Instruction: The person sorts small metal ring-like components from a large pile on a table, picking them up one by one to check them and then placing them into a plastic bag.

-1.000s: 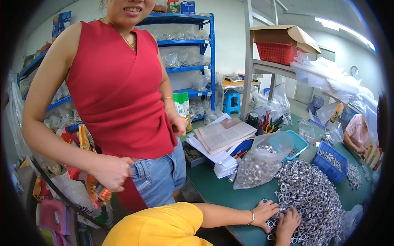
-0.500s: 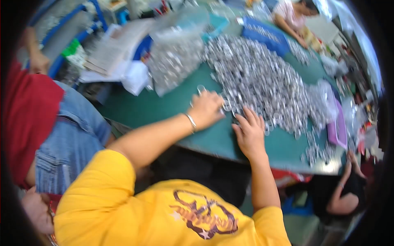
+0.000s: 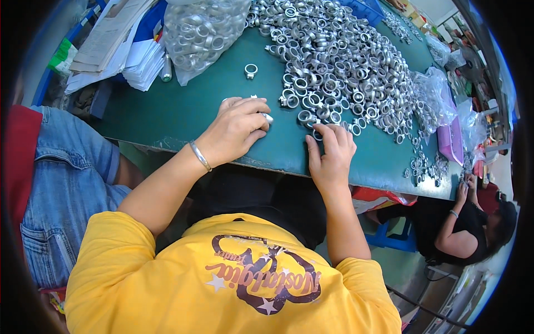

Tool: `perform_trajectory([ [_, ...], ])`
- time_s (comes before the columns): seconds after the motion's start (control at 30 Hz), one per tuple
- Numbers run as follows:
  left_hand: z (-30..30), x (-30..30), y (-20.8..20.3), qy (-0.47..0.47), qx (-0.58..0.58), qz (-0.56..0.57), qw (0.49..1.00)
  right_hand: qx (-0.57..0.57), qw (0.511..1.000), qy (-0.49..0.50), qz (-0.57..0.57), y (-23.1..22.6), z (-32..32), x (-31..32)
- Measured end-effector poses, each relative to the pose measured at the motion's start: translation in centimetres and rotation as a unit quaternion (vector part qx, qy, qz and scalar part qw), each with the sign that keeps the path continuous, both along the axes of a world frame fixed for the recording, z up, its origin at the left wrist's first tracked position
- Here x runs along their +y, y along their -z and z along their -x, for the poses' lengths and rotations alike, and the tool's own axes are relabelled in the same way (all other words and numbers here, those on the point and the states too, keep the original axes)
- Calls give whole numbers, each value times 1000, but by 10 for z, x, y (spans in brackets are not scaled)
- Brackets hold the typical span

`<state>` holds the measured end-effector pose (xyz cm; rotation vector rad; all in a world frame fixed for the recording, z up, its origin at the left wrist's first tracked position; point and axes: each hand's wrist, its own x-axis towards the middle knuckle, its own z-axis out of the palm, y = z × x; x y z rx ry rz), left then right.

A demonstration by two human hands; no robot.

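Observation:
A large heap of silver metal ring clamps (image 3: 334, 67), each with a small lug, spreads over the green table (image 3: 183, 111). My left hand (image 3: 239, 128) is at the near edge, left of the heap, with fingers curled and a bit of silvery metal ring (image 3: 267, 117) showing between fingers and thumb. More metal peeks out past its knuckles, mostly hidden. One loose ring clamp (image 3: 251, 70) lies beyond that hand. At the heap's near edge, my right hand (image 3: 332, 156) has thumb and fingertips closed on a ring clamp (image 3: 317, 134), partly covered by the fingers.
A clear bag of ring clamps (image 3: 200, 39) stands at the back left, beside stacked papers (image 3: 142, 64). Smaller metal parts (image 3: 425, 167) and a purple basket (image 3: 450, 142) lie to the right. One person in jeans (image 3: 72, 183) is close on my left; another (image 3: 467, 228) sits at right.
My left hand has drawn left, away from the heap and my right hand. The right hand stays at the heap's near edge. The view has shifted, and the table sits higher in it.

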<state>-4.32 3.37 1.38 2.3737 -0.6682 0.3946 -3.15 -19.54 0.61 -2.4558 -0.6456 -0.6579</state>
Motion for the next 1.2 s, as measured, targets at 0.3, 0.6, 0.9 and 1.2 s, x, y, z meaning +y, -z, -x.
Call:
perform_trajectory([
  [0.3, 11, -12, 1, -42, 30, 16, 999, -7, 998, 35, 46, -2, -18, 22],
  [0.6, 19, -20, -4, -102, -30, 80, 991, -29, 990, -116, -74, -1, -5, 18],
  [0.9, 24, -29, 2, -29, 13, 242, 970, -34, 967, -204, -145, 1, 9, 27],
  [1.2, 14, -31, 10, -4, -66, 172, 983, 130, 954, -173, -206, 4, 10, 20],
])
